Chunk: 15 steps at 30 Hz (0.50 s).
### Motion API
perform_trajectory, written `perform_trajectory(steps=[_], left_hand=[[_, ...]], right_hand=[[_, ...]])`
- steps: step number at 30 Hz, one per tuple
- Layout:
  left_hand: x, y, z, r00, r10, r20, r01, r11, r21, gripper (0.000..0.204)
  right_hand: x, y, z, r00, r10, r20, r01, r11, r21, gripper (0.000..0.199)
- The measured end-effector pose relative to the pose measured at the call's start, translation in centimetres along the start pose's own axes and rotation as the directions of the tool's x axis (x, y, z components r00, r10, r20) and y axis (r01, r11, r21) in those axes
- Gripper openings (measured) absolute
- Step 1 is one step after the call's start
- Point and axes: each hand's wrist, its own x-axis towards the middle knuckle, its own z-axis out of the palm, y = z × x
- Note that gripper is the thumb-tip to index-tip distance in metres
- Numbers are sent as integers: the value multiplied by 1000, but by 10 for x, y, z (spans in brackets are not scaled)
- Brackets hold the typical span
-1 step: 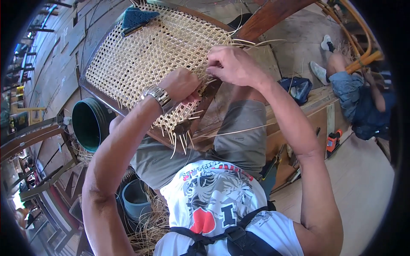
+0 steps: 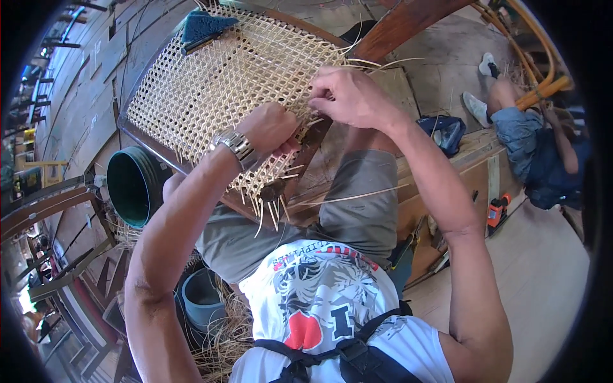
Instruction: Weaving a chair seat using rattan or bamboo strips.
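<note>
A woven cane panel point(image 2: 211, 83) in a dark wooden frame point(image 2: 150, 145) rests tilted across my lap. My left hand point(image 2: 271, 126), with a metal watch on its wrist, lies at the panel's near right edge. Its fingers are curled down and mostly hidden. Just to the right, my right hand point(image 2: 348, 96) is closed in a pinch over the same edge, next to thin strand ends; what it pinches is too small to make out. Loose cane ends point(image 2: 271, 214) stick out at the near corner. A blue sponge-like pad point(image 2: 207, 27) sits on the far left of the weave.
To the left stand a dark green bucket point(image 2: 131, 185) and a blue-grey bucket point(image 2: 204, 299), beside a heap of cane scraps point(image 2: 223, 338). A wooden beam point(image 2: 408, 29) rises at the far right. Another person point(image 2: 520, 137) sits at right, near an orange-and-black tool point(image 2: 497, 210).
</note>
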Motion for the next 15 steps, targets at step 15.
perform_trajectory(steps=[15], left_hand=[[6, -8, 6, 997, 72, -16, -71, 995, 64, 33]], right_hand=[[10, -2, -2, 997, 77, 29, -72, 984, -165, 18]])
